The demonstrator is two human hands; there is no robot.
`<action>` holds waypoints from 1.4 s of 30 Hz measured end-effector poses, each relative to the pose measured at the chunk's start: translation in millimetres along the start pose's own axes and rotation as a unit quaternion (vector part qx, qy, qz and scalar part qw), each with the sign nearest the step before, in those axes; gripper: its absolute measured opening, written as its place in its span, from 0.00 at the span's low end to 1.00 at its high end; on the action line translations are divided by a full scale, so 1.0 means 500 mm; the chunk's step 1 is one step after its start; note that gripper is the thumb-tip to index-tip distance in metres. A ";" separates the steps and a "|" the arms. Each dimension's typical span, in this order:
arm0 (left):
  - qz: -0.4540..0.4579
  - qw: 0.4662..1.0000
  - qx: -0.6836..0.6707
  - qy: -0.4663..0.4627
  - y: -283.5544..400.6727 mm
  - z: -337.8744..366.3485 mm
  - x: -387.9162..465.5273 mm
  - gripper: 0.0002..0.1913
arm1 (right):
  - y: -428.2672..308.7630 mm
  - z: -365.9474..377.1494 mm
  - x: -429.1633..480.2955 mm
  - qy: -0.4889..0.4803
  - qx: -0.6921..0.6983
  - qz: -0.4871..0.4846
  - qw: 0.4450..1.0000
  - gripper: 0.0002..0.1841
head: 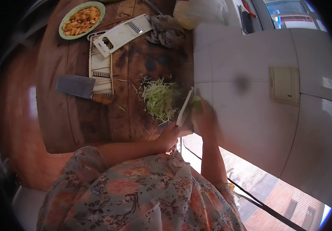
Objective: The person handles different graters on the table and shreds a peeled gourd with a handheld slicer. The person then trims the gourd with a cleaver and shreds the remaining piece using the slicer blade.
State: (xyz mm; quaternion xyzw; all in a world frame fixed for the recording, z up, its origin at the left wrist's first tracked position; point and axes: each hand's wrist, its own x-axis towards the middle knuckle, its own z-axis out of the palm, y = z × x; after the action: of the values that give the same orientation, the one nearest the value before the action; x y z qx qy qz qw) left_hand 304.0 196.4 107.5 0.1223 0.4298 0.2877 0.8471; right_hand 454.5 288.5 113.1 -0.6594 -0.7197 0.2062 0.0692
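My left hand [169,136] grips the lower end of a white hand grater [185,107], tilted on edge near the right side of a wooden table. In my right hand [205,116] is a piece of green vegetable [197,104], held close against the grater's right face. The right hand is slightly blurred, and its fingers partly hide the vegetable. A heap of pale green vegetable shreds [160,99] lies on the wood just left of the grater. Which blades the grater carries cannot be seen from here.
A cleaver [75,85] rests across a white slicer frame [101,65] to the left. Behind lie another white grater [122,35], a crumpled grey plastic bag [167,30] and a green-rimmed plate [102,14] of orange-brown pieces. A tiled wall [241,115] borders the wooden table [102,124] on the right.
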 end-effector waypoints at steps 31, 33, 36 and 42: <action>0.076 0.992 -0.088 0.046 0.029 -0.042 -0.027 0.16 | -0.098 0.040 -0.135 -0.004 0.042 -0.059 0.997 0.27; 0.115 0.990 -0.083 0.024 0.015 -0.028 -0.036 0.16 | -0.058 0.058 -0.111 0.024 0.028 -0.062 0.997 0.27; 0.067 0.997 -0.021 0.009 -0.034 -0.036 0.001 0.18 | -0.077 0.023 -0.040 -0.033 -0.021 0.056 0.998 0.26; 0.067 0.996 -0.066 0.008 -0.002 -0.059 -0.008 0.18 | -0.115 0.019 -0.215 -0.006 0.050 -0.084 0.995 0.27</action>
State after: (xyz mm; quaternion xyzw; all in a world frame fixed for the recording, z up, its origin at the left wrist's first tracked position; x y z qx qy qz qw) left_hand 279.0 192.2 91.9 0.0924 0.4075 0.3720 0.8289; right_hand 411.2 178.9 145.2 -0.5910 -0.7616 0.2398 0.1147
